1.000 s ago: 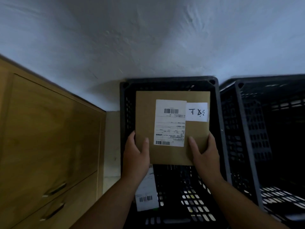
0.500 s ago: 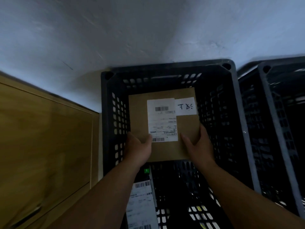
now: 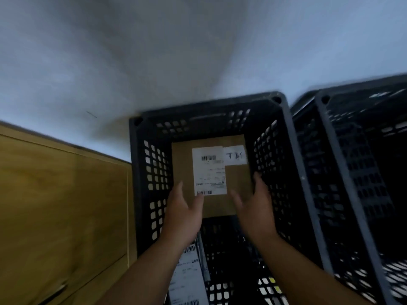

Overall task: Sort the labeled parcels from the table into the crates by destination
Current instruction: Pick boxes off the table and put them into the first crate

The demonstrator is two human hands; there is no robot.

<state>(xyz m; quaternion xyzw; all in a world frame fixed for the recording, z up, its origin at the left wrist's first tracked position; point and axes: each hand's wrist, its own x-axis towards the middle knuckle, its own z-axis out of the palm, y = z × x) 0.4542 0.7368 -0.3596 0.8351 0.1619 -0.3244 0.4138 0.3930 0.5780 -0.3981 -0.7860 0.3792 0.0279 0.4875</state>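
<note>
The left hand [image 3: 182, 214] and right hand [image 3: 256, 209] open and let go; the box [image 3: 237, 183] now lies at 12 o'clock in the crate [image 3: 294, 155], likely sorted.

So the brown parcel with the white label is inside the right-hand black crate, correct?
Not quite. The head view shows the brown parcel with the white label inside the left-hand black crate, the one beside the wooden cabinet.

Black crate [image 3: 302, 172], slatted walls, open top. Inside: brown parcel [image 3: 237, 183] flat at far end, white label up; second parcel [image 3: 187, 278] at near-left, printed label showing. Second crate [image 3: 352, 194] just beside, on right.
</note>
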